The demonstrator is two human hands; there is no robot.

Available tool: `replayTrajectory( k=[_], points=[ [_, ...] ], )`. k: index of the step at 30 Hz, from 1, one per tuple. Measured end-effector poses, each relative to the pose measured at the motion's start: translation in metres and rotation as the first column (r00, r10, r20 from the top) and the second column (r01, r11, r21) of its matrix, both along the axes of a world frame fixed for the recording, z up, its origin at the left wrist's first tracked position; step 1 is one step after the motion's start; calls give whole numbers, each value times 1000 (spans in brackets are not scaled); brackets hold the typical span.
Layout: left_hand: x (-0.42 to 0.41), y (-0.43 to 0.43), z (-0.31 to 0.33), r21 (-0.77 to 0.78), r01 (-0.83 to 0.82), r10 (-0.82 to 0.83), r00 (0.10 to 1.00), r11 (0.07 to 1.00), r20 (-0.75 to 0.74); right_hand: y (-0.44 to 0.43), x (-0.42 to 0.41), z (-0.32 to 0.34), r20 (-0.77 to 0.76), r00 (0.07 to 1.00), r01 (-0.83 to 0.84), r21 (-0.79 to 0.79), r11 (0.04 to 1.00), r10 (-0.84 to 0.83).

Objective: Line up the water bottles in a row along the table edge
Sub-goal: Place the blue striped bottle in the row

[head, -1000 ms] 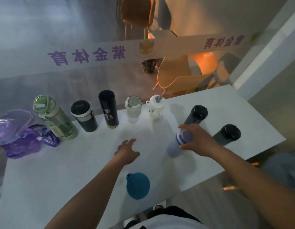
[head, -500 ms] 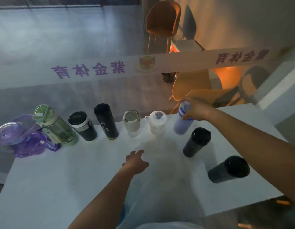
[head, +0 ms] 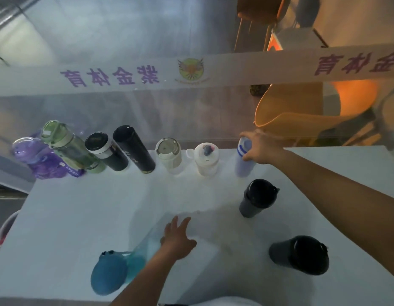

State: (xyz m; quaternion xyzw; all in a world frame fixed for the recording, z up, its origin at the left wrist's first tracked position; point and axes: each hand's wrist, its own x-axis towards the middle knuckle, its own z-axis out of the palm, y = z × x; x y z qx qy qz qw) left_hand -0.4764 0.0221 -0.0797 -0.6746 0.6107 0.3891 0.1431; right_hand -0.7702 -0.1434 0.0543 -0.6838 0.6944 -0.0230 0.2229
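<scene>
Several bottles stand in a row along the far edge of the white table (head: 81, 217): purple (head: 40, 161), green (head: 74, 149), a dark tumbler (head: 107, 153), a tall black flask (head: 135, 149), a clear one (head: 170, 155) and a white one (head: 207, 159). My right hand (head: 261, 147) grips the top of a lavender bottle (head: 243, 162) standing at the row's right end. Two black tumblers (head: 257, 197) (head: 302, 255) stand apart, nearer to me. My left hand (head: 177, 238) hovers open over the table, beside a blue bottle (head: 112, 272) near the front edge.
A glass wall with a white printed band (head: 191, 71) runs just behind the table's far edge. Orange chairs (head: 286, 115) stand beyond the glass at the right. A round container (head: 6, 226) sits below the table's left side.
My right hand carried the lavender bottle from mid-table to the far edge and set it down right of the white bottle. The left hand stayed hovering, open.
</scene>
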Motion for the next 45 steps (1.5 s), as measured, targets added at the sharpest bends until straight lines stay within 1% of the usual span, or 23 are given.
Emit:
replayTrajectory(
  k=[3,7,12,15,17,20,22,23,25,27,30,32,35,38,40,42,45],
  points=[
    [-7,4,0,-5,-20,20,1000,1000,14,-2,-4,-3,-41,998,-43,11,999,43],
    [-15,6,5,-6,-54,54,999,999,7,1,-7,-7,-12,999,-49,7,999,49],
    [-15,4,19,-56,-47,46,999,997,-19,10,-4,-1,-8,999,-38,7,999,38],
    [-8,-1,40,-84,-56,49,995,995,-84,16,4,13,19,1000,-15,-74,997,17],
    [4,-5,60,-106,-59,41,985,993,-169,26,18,30,53,998,-10,-161,987,19],
    [30,-5,95,-150,-37,-7,959,988,-284,56,51,59,140,986,-45,-282,958,88],
    [52,2,121,-216,-43,-25,953,975,-303,83,82,74,216,964,-82,-328,941,159],
    [65,7,134,-241,-68,-10,952,968,-305,97,100,77,267,943,-105,-328,939,199],
    [94,21,152,-271,-139,52,951,953,-306,127,138,79,340,901,-174,-286,942,270],
    [124,36,159,-316,-242,134,936,917,-327,153,178,70,376,872,-256,-195,947,313],
    [164,60,156,-345,-493,321,834,799,-448,186,236,42,385,851,-369,-47,928,358],
    [188,76,145,-363,-596,422,784,716,-456,205,272,20,339,845,-447,25,894,413],
    [218,96,122,-360,-658,507,746,662,-432,227,311,-6,206,830,-536,38,843,518],
    [234,110,102,-291,-679,540,722,674,-432,238,333,-24,116,836,-544,51,838,536],
    [239,117,93,-244,-669,532,721,702,-444,245,341,-30,89,862,-503,44,863,498],
    [240,118,87,-227,-631,493,743,742,-453,250,343,-33,108,901,-425,27,905,420],
    [235,109,81,-230,-553,409,785,801,-465,257,333,-30,193,948,-264,29,964,254]
  ],
)
